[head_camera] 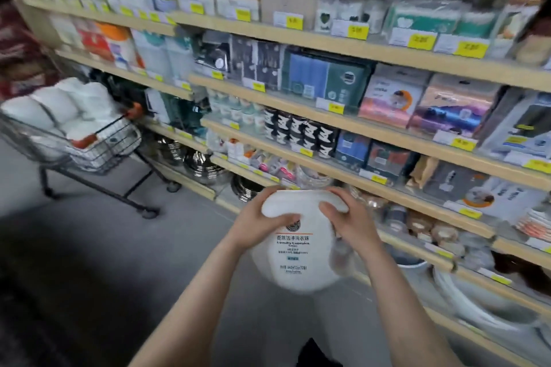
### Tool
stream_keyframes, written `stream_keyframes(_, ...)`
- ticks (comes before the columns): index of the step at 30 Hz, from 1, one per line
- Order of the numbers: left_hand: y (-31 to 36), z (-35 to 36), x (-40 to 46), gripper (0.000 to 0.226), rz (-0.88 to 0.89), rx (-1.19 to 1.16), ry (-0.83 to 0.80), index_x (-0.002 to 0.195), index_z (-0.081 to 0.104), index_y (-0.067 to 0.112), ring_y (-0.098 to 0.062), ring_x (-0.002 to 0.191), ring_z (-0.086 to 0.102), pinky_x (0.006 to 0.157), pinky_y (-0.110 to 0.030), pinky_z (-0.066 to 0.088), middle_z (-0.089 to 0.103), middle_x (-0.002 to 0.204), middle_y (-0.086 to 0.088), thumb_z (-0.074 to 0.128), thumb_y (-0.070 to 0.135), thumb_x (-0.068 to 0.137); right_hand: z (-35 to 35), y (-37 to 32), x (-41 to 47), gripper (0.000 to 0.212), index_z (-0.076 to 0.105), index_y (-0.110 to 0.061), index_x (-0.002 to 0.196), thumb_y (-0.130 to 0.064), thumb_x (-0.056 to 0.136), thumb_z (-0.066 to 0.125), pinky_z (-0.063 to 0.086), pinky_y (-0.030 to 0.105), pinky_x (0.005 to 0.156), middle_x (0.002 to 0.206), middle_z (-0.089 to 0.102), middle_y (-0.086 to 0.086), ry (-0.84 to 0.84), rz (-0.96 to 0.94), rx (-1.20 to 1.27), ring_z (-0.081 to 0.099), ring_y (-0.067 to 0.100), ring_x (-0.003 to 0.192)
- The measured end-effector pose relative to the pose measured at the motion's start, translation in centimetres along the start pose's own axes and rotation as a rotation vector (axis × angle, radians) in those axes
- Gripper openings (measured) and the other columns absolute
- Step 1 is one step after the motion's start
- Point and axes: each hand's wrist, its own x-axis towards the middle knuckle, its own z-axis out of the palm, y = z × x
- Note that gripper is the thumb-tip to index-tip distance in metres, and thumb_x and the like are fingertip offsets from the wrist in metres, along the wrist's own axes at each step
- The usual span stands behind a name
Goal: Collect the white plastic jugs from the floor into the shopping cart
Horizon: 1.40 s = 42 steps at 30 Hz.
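2 hands, left hand (258,225) and right hand (347,222), clasped around white jug (293,250) between them.

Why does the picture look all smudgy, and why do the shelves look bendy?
Head view: the shelves and the shopping cart are smeared by motion blur, so the yellow price tags cannot be read; the wide lens bows the shelf lines; the white jug held by the left hand and right hand is sharper, its label partly readable.
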Motion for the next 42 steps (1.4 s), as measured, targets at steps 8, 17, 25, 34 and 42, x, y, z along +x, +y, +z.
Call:
stream_keyframes(8, -5.3, -17.9, -1.3, 0.055, -0.129, -0.033, 0.255, 0.098, 0.054, 0.055, -0.01, 0.105, 0.061, 0.099, -0.037, 0.047, 0.065, 0.109, 0.013, 0.075, 0.059, 0.047, 16.9, -8.8, 7.5, 0.075, 0.059, -0.028, 0.117, -0.071, 0.056, 0.049, 0.043, 0.027, 0.085, 0.113, 0.06, -0.009, -0.27, -0.141, -0.039, 0.056, 0.012, 0.104)
stream_keyframes(17, -11.9, -30.8, 3.2, 0.063, -0.203, -0.119, 0.487, 0.107, 0.056, 0.049, -0.009, 0.103, 0.062, 0.092, -0.03, 0.051, 0.064, 0.108, 0.013, 0.075, 0.056, 0.048, 31.5, -13.7, 19.1, 0.07, 0.059, -0.028, 0.117, -0.064, 0.058, 0.058, 0.039, 0.014, 0.08, 0.11, 0.061, -0.011, -0.513, -0.226, 0.007, 0.055, 0.004, 0.099)
stream_keyframes(25, -15.2, -42.1, 10.2, 0.058, -0.262, -0.086, 0.668, 0.105, 0.055, 0.05, -0.01, 0.102, 0.062, 0.095, -0.039, 0.05, 0.065, 0.105, 0.016, 0.073, 0.058, 0.05, 43.6, -17.9, 31.6, 0.048, 0.051, -0.054, 0.1, -0.071, 0.055, 0.056, 0.047, 0.038, 0.092, 0.107, 0.063, -0.012, -0.689, -0.28, 0.004, 0.059, 0.014, 0.101)
stream_keyframes(34, -19.8, -53.3, 14.9, 0.06, -0.303, -0.124, 0.753, 0.109, 0.057, 0.044, -0.011, 0.099, 0.064, 0.091, -0.042, 0.053, 0.067, 0.104, 0.011, 0.077, 0.053, 0.054, 54.6, -23.0, 40.1, 0.064, 0.051, -0.045, 0.11, -0.073, 0.052, 0.054, 0.043, 0.032, 0.092, 0.117, 0.059, -0.01, -0.861, -0.29, -0.01, 0.054, 0.012, 0.109)
stream_keyframes(42, -25.6, -68.0, 17.6, 0.059, -0.251, -0.105, 0.697, 0.11, 0.057, 0.045, -0.003, 0.095, 0.063, 0.086, -0.03, 0.054, 0.066, 0.103, 0.015, 0.076, 0.051, 0.054, 68.3, -28.7, 45.0, 0.058, 0.051, -0.035, 0.112, -0.061, 0.062, 0.067, 0.039, 0.024, 0.085, 0.113, 0.059, -0.01, -0.874, -0.249, -0.046, 0.054, 0.01, 0.107)
